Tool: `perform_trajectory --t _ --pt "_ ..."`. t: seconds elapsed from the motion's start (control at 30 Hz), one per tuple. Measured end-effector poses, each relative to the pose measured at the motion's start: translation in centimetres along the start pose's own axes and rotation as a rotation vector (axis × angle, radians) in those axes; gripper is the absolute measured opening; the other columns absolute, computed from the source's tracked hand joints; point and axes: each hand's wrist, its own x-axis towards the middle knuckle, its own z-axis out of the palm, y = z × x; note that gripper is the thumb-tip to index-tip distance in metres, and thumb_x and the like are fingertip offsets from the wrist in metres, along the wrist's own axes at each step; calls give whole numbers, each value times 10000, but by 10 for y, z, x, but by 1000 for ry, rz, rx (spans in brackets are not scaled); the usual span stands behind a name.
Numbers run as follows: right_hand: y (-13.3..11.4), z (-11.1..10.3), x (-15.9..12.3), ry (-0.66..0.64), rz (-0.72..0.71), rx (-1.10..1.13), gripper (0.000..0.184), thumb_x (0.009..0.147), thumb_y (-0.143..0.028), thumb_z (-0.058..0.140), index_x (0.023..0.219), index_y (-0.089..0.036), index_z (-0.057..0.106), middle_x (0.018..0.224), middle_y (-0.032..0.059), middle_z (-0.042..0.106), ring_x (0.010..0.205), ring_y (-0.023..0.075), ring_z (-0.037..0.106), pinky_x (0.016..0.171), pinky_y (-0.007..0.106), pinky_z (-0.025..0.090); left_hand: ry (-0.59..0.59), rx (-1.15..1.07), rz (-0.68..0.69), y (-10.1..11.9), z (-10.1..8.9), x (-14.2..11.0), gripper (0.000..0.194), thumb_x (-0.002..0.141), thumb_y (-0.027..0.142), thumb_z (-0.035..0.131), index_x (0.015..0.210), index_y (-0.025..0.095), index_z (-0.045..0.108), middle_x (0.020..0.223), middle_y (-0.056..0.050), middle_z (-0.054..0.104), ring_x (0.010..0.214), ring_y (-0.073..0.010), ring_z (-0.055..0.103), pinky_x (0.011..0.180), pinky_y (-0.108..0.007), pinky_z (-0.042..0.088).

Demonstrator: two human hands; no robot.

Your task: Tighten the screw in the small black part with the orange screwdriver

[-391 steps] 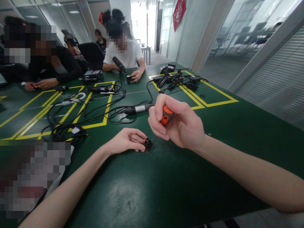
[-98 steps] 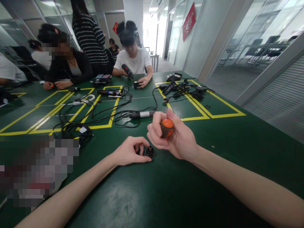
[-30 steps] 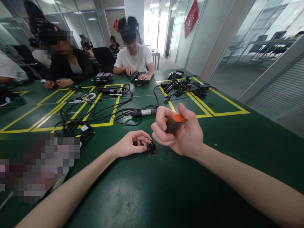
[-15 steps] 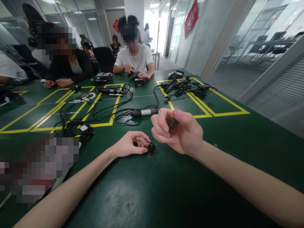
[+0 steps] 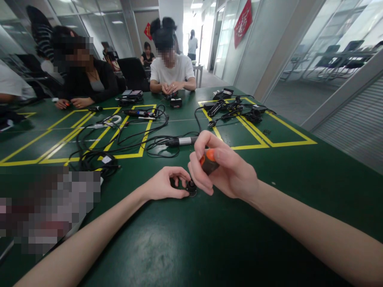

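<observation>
On the green tabletop [image 5: 167, 247], a small round black part [image 5: 191, 188] with a stubby metal-looking top stands upright. My left hand [image 5: 167, 183] rests at its left side, thumb and fingertips closed on it. Just above and to the right, my right hand [image 5: 230, 169] is closed round a short grey-and-orange handle [image 5: 208, 161] that looks like a screwdriver's. Its orange end is near my thumb and fingertips; I cannot see a shaft. My right fingers partly cover the view of the black part's right side, and whether the two touch is unclear.
Beyond my hands lies a silver-and-black cylindrical tool [image 5: 181, 141] with a cable. Tangled black cables [image 5: 103, 161] spread leftward, and more adapters and cables [image 5: 230, 107] lie at the back right. A blurred-out item [image 5: 60, 203] is at left. A person [image 5: 172, 71] works opposite.
My right hand has tilted and the handle has shifted slightly down and left, showing more of its orange end. My left hand stays on the black part. The person opposite brought their hands together.
</observation>
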Motion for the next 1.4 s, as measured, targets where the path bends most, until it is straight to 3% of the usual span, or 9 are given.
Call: perform_trajectory --t 0.1,0.2,0.4,0.7,0.87,1.0,1.17,1.3,1.4 --pt "-1 -2 3 16 -29 -42 376 982 -510 610 793 -186 579 595 -29 559 468 104 476 461 229 380 56 100 51 1 5 -3 273 713 316 829 911 159 725 795 -12 741 738 -159 677 709 -274 527" --pt "-1 -1 4 7 -3 -4 502 1011 -523 547 651 -174 551 543 -44 425 440 81 357 438 227 307 83 168 108 0 8 -4 250 739 317 810 917 169 718 726 18 684 677 -138 635 648 -249 485" --pt "-1 -1 3 -27 -7 74 552 1037 -603 461 666 -196 497 483 -92 262 408 74 216 415 208 214 66 232 175 -3 8 -4 225 745 268 815 912 177 695 736 40 643 652 -114 578 628 -232 452" --pt "0 -3 -1 -74 -13 98 313 987 -456 587 833 -212 465 509 -117 346 412 66 221 423 178 227 60 260 143 -6 10 -6 239 770 297 788 939 171 676 783 35 618 649 -106 506 617 -233 408" --pt "-1 -4 1 -109 -20 48 414 1020 -452 538 718 -170 550 538 -55 436 413 81 356 411 214 296 -3 183 67 -3 8 -5 234 787 309 790 937 165 682 708 48 593 643 -116 539 623 -237 415" --pt "-2 -5 5 -84 -19 54 499 1058 -466 481 654 -175 515 509 -70 341 421 69 295 430 211 252 -8 131 15 -2 7 -4 266 771 319 823 934 161 683 610 93 484 554 -89 436 554 -219 349" --pt "-3 -8 4 -67 -7 113 419 1033 -532 502 780 -198 488 505 -111 284 416 61 200 435 188 218 -5 118 3 -4 6 -2 323 758 334 852 991 152 721 596 100 455 548 -83 389 533 -218 293" --pt "-5 -8 3 -79 6 111 307 1010 -447 555 830 -207 487 512 -103 354 422 71 249 436 186 243 7 107 10 -5 6 -1 344 742 341 870 998 150 741 588 105 419 547 -80 355 524 -219 260" --pt "-5 -6 3 -101 3 80 396 1041 -417 492 730 -177 541 520 -59 409 419 80 318 413 207 260 18 99 31 -5 7 0 316 730 320 876 969 153 753 628 91 468 568 -78 361 537 -218 270"
